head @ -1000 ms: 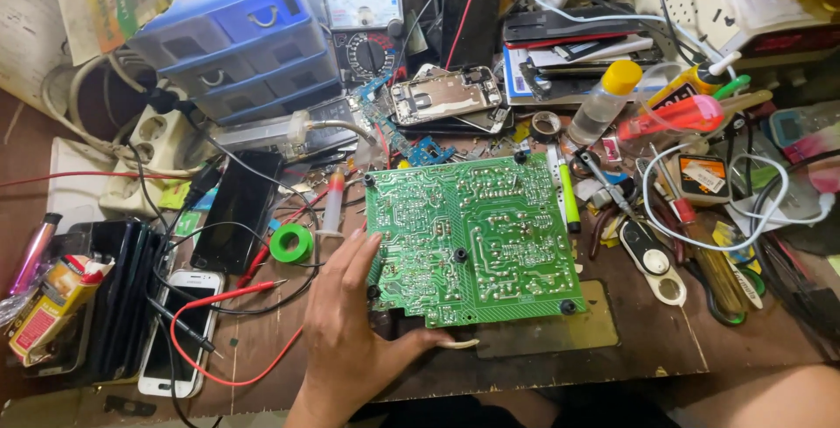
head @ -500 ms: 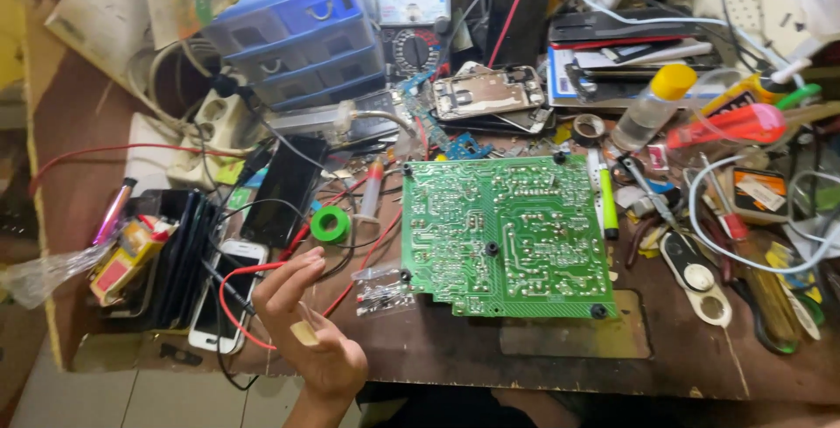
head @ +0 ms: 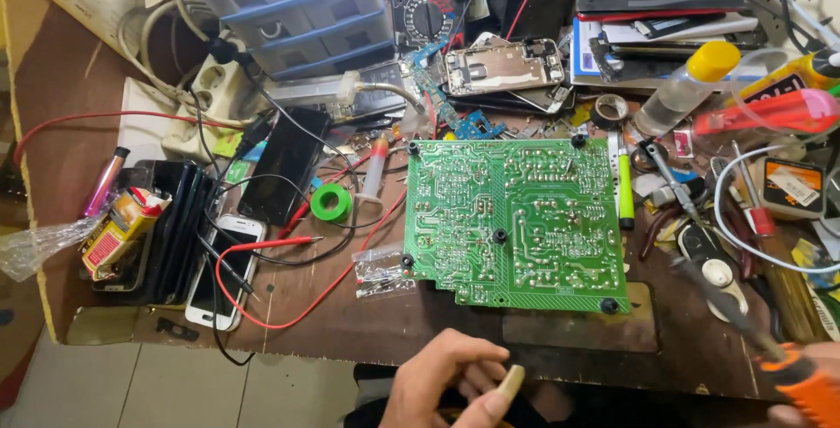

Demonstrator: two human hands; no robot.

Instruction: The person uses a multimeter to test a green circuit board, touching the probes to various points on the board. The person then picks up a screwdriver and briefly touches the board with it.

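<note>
The green circuit board (head: 516, 222) was laid solder side up and untouched on the cluttered surface (head: 350, 323), while an orange-handled screwdriver (head: 792, 371) was gripped by the right hand (head: 809, 384) and the left hand (head: 451, 384) was loosely curled, empty, at the near edge.

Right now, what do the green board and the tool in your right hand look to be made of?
Circuit board: looks like rigid laminate under a glossy green coating, with pale traces and dull silvery solder dots. Tool: dark shaft, probably metal, though blurred; its orange-and-black handle in the right hand looks like matte plastic or rubber.
</note>
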